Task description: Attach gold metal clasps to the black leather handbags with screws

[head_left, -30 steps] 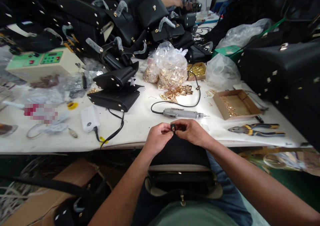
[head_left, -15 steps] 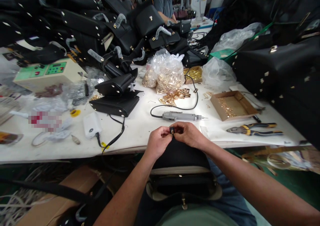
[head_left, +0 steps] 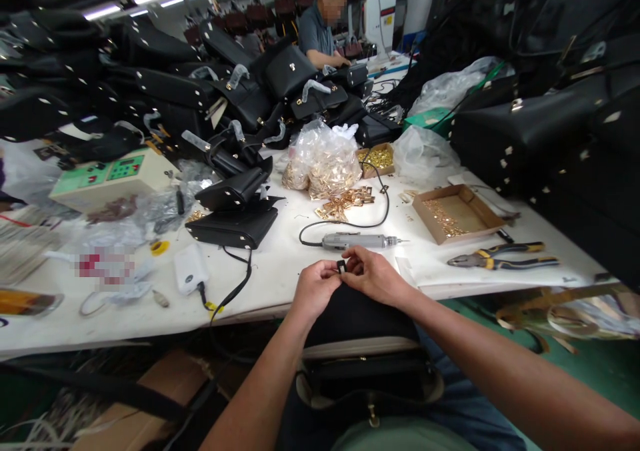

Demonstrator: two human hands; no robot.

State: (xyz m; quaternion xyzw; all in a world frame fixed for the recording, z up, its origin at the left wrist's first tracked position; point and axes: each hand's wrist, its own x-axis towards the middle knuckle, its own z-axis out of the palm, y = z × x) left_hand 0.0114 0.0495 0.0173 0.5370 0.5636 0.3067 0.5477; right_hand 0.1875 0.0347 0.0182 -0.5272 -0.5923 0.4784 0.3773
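Note:
A black handbag [head_left: 363, 321] rests on my lap, its top open toward me and a pale lining showing. At its far edge my left hand [head_left: 316, 290] pinches a small black tab [head_left: 341, 266] between thumb and fingers. From the other side my right hand [head_left: 374, 278] closes on the same tab, thumb and fingertips against it. Whether the tab is joined to the bag is hidden by my fingers. Just beyond my hands lies a grey electric screwdriver [head_left: 353, 240] with its bit pointing right.
Pliers [head_left: 503, 256] and a cardboard box [head_left: 480, 224] of small gold-coloured parts lie to the right. Gold fittings [head_left: 345, 204] and filled plastic bags [head_left: 327, 171] are behind the screwdriver. Black bags [head_left: 240, 221] pile up at left. A co-worker [head_left: 320, 34] sits at the back.
My view has tilted up, showing more of the background. Both hands remain at the tab; it appears slightly turned, and the right hand's fingers have shifted a little.

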